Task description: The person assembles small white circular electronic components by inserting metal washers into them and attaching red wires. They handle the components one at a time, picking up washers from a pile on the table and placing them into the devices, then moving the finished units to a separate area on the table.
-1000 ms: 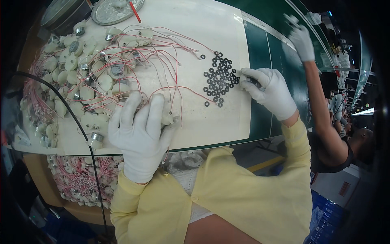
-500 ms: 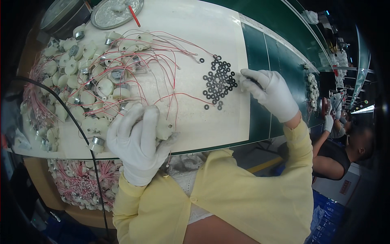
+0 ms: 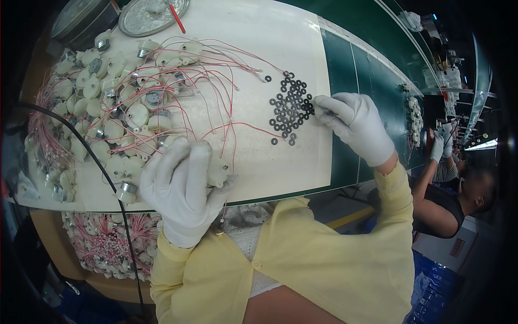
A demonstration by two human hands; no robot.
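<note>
White-gloved left fingers (image 3: 198, 167) curl round a cream plastic part (image 3: 218, 171) by the white counter (image 3: 280, 164)'s near edge; bare room lies right. White-gloved right fingers (image 3: 335, 106), pinched, moved closer to small black rings (image 3: 292, 110); any hold is hidden.

Legible texts, labels, brands, numbers and signs: none. Signage, one item: small red label (image 3: 457, 248), rectangular, set aslant on a white panel (image 3: 468, 236) at the right, near the co-worker (image 3: 440, 210) in a dark sleeveless top; any lettering on it too small and blurred to read.
</note>
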